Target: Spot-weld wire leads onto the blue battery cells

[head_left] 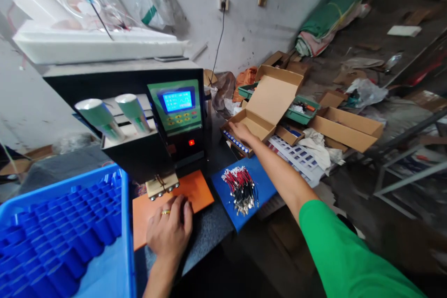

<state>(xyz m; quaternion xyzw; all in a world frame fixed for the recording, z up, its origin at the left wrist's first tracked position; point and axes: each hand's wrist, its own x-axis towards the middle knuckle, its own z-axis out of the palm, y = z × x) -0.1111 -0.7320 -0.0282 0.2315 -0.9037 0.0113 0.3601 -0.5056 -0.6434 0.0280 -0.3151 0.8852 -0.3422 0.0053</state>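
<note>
Head view: how does the right arm lie?

It slants forward and inward from the green sleeve (pixel 345 247), and the right hand (pixel 242 131) reaches back-up into the open carton (pixel 259 124).

Is it pinching anything?

I cannot tell; its fingertips are unclear. A row of blue pieces (pixel 236 141) lines the carton's near side, just below the hand.

And the left?

The left hand (pixel 171 226), with a ring (pixel 165 212), rests back upward on the orange mat (pixel 199 191), fingers bent, close before the machine (pixel 139 154). Whether they grip something, I cannot tell.

What lies beside the right forearm?

Bundled wires (pixel 240 188) on the blue mat (pixel 264 185). A blue tray (pixel 127 223) of blue cylinders (pixel 66 223) stands left of the left hand.
</note>
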